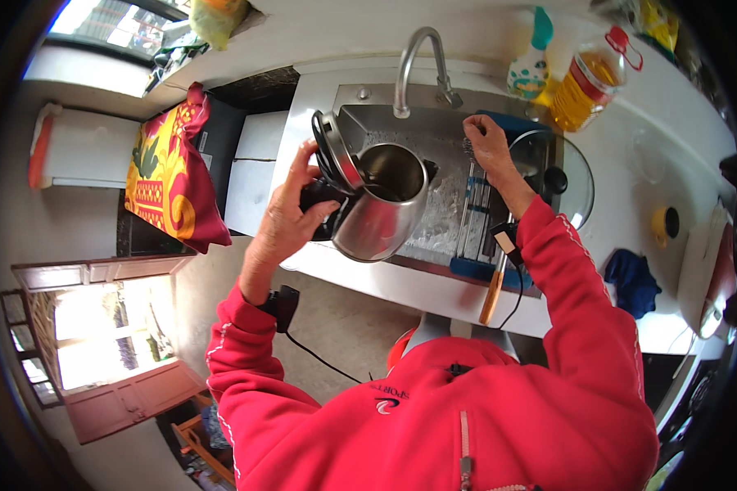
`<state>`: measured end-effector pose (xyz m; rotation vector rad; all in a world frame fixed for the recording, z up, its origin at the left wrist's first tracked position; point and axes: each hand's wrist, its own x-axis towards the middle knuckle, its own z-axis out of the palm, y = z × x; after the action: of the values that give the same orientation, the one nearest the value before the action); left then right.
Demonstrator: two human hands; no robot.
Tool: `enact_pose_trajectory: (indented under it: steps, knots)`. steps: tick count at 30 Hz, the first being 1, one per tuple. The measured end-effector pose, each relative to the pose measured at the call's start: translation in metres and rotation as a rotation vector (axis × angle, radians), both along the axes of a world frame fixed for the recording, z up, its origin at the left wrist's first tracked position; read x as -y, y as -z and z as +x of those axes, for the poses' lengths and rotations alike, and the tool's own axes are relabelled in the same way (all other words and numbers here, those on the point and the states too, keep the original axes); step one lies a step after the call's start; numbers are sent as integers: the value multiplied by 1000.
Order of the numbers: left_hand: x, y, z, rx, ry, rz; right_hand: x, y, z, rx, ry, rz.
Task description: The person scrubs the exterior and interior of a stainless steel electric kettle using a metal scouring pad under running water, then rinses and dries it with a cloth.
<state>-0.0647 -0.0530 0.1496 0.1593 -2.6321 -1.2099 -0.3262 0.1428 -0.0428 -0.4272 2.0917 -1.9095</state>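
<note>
My left hand (292, 212) grips the black handle of a stainless steel electric kettle (374, 227), whose lid (338, 153) stands raised. The kettle is tilted over the left front part of a steel sink (430, 233), its dark inside facing up. My right hand (488, 144) is closed over the right side of the sink, at a wire scourer (468, 149) that shows below the fingers; how it is held is hidden. A dish rack (474, 208) with blue ends spans the sink under my right forearm. Behind the kettle arches a metal faucet (421, 46).
A glass lid (580, 178) lies right of the sink. A wooden handle (493, 297) juts over the front edge. Behind stand a spray bottle (528, 73) and an oil bottle (589, 86). Farther right are a yellow mug (659, 222) and a dark blue cloth (632, 282).
</note>
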Motion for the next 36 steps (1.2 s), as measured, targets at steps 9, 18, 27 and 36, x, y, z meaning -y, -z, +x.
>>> enact_pose_trajectory:
  steps: [9, 18, 27, 36]
  knots:
    - [5, 100, -7, -250, -169, 101, 27, 53, -69, -671, -134, 384]
    - [14, 129, -30, -263, -200, 33, 42, 45, -51, -721, -443, 515]
    - [13, 141, -57, -305, -134, 45, 28, 35, -49, -525, -439, 473]
    - [-9, 158, -52, -344, -164, 212, 18, -16, -58, -88, -669, 403]
